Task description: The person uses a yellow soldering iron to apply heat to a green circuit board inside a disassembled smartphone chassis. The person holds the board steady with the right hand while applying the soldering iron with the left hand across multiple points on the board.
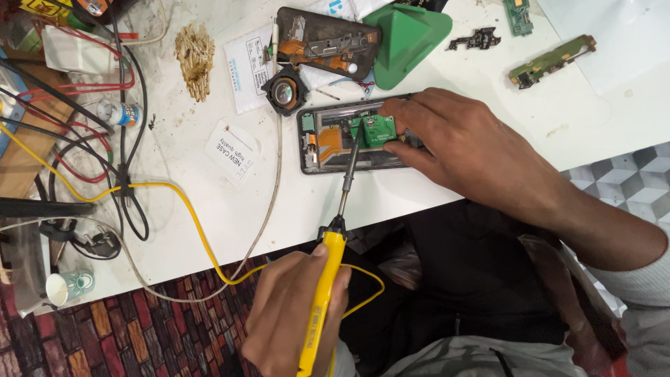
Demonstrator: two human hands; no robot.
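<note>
Right now the left hand (293, 318) is wrapped around a yellow soldering iron (328, 279), fingers curled tight on the handle, thumb pressed along its side. From that hand the iron's metal shaft runs up and away, and its tip sits on a small green circuit board (373, 130) inside an opened phone (335, 136) lying flat on the white desk (453, 77). The right hand (460, 146) comes in from the far side of the tip, laid over the phone's end, fingers close together and pressing down on the green board just beside the iron's tip. It pins the board rather than grips it.

Beyond the right hand's fingers lies a second opened phone (324, 42), with a green triangular stand (408, 35) touching it. A round black lens piece (283, 91) sits just past the iron's tip, near the worked phone's corner. Farther out past the right hand's knuckles rest two loose green boards (551, 61). A yellow cable (188, 209) trails from the iron's handle, off to the outer side of the left hand.
</note>
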